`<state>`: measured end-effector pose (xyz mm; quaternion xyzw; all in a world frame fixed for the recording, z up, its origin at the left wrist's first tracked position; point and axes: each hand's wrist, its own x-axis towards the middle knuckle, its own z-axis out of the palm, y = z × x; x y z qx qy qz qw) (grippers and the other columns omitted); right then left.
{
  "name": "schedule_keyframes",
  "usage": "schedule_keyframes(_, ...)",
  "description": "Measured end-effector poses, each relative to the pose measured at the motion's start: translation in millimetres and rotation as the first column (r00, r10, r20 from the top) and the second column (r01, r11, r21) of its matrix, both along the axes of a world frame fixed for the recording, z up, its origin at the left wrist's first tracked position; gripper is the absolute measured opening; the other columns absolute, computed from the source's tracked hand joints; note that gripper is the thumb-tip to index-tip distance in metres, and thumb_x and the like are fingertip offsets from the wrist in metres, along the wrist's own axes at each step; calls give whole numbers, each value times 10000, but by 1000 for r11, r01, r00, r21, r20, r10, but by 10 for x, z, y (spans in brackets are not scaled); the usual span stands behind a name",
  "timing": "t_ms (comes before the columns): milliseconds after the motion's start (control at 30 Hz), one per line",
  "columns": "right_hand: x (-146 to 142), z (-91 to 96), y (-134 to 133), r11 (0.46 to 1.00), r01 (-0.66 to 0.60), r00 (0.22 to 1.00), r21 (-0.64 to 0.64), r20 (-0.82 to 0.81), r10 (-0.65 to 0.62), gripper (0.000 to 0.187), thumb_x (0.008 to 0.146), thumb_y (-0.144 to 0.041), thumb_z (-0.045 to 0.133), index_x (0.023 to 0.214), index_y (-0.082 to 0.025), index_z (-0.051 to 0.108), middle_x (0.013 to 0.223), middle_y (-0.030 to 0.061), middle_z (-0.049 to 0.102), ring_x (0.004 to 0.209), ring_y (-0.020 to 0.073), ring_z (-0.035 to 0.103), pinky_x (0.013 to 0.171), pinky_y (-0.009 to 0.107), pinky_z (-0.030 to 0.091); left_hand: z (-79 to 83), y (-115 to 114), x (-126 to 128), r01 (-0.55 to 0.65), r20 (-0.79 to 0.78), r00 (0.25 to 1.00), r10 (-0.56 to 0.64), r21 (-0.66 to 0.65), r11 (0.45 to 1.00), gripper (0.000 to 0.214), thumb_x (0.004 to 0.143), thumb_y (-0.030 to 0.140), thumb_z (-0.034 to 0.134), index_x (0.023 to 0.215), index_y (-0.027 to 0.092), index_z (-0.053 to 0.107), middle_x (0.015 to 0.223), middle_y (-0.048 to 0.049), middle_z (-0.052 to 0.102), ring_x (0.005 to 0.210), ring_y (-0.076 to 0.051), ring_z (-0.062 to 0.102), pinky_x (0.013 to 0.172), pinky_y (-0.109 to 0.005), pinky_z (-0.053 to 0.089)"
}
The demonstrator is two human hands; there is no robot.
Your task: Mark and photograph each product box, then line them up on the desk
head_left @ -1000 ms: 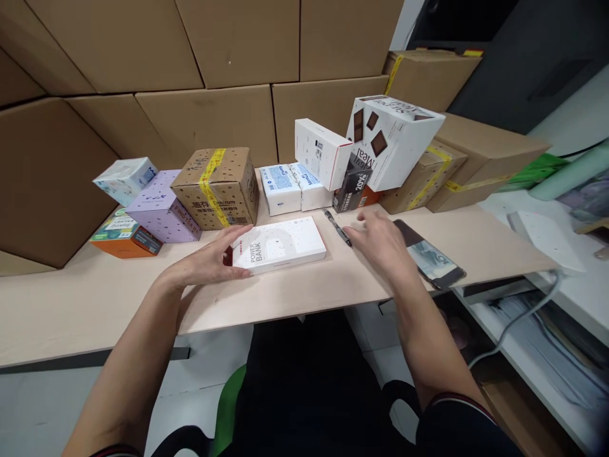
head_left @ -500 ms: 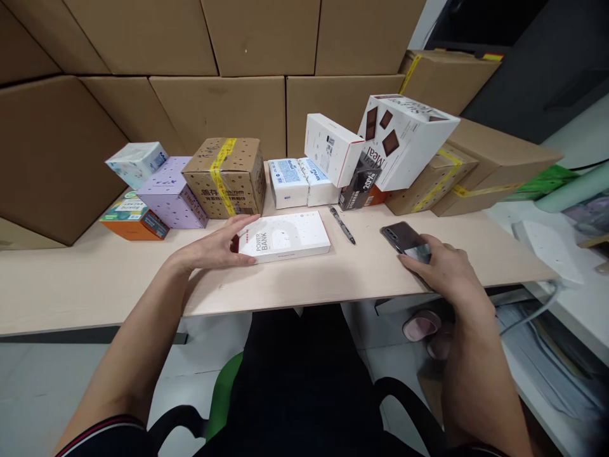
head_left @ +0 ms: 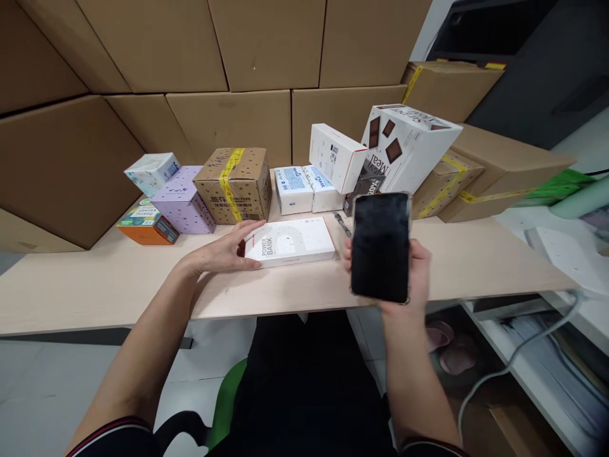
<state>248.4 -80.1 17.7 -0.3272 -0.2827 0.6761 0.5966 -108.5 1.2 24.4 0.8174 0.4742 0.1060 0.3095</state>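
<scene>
In the head camera's view, the right hand point(head_left: 419, 270) has the phone point(head_left: 380, 246) up off the counter point(head_left: 118, 285). The dark screen is turned toward the wearer and the fingers are wrapped round its edges. Half a second ago that hand was only covering the phone where it lay. The left hand point(head_left: 223, 252) has stayed put, its fingers loosely spread against the left end of the white power bank box point(head_left: 292, 241). The box lies flat near the counter's front edge. A pen point(head_left: 340, 222) peeks out just beyond the phone.

The left hand point(head_left: 222, 254) and right hand point(head_left: 419, 270) are ungloved, forearms bare; dark short sleeves point(head_left: 110, 437) carry red-and-white piping.
</scene>
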Motion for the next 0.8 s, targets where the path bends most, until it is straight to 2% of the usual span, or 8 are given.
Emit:
schedule_keyframes(67, -292, -34, 8, 988, -147, 976, -53, -169, 137, 667, 854, -707, 459, 1264, -211, 635, 1175, 129, 751, 960, 254, 707, 855, 425, 600, 15, -16, 15, -4, 0, 1000, 4, -9, 1000, 1065, 774, 629, 776, 1644, 341, 234, 1656, -133, 284, 1318, -336, 502, 1014, -408, 494)
schedule_keyframes(133, -536, -94, 18, 953, -290, 918, -87, -308, 251, 693, 856, -706, 458, 1274, -181, 631, 1207, 142, 742, 933, 232, 702, 837, 390, 600, 35, -35, 32, -9, 9, 1000, 9, -35, 999, 1067, 772, 619, 778, 1643, 333, 233, 1650, -131, 279, 1288, -324, 519, 985, -399, 512)
schedule_keyframes(267, -822, -187, 60, 889, -450, 825, -81, -420, 379, 704, 891, -693, 447, 1295, -145, 630, 1239, 153, 743, 945, 214, 712, 836, 348, 599, 47, -52, 45, -11, 42, 999, 13, -65, 998, 1053, 785, 579, 787, 1643, 323, 234, 1638, -136, 261, 1270, -312, 520, 976, -411, 530)
schedule_keyframes(400, -845, -209, 89, 883, -466, 819, -67, -410, 401, 677, 903, -680, 460, 1317, -170, 620, 1278, 150, 738, 974, 228, 723, 852, 373, 600, 21, -43, 31, 12, 62, 998, -9, -50, 999, 1037, 788, 580, 796, 1638, 350, 248, 1628, -122, 280, 1343, -343, 469, 1050, -464, 507)
schedule_keyframes(567, -793, -219, 92, 889, -448, 825, -100, -430, 367, 639, 919, -637, 430, 1323, -178, 618, 1262, 135, 745, 950, 238, 734, 873, 413, 597, 15, -46, 30, 16, 78, 997, -12, -54, 998, 1024, 790, 576, 798, 1632, 347, 261, 1628, -122, 284, 1361, -353, 454, 1070, -491, 501)
schedule_keyframes(800, -817, -233, 110, 888, -446, 819, -109, -451, 356, 638, 922, -615, 424, 1309, -154, 636, 1239, 132, 756, 939, 223, 732, 873, 391, 599, 36, -49, 38, 21, 73, 997, -17, -48, 999, 1031, 791, 565, 799, 1638, 338, 256, 1628, -134, 292, 1368, -364, 452, 1079, -498, 490)
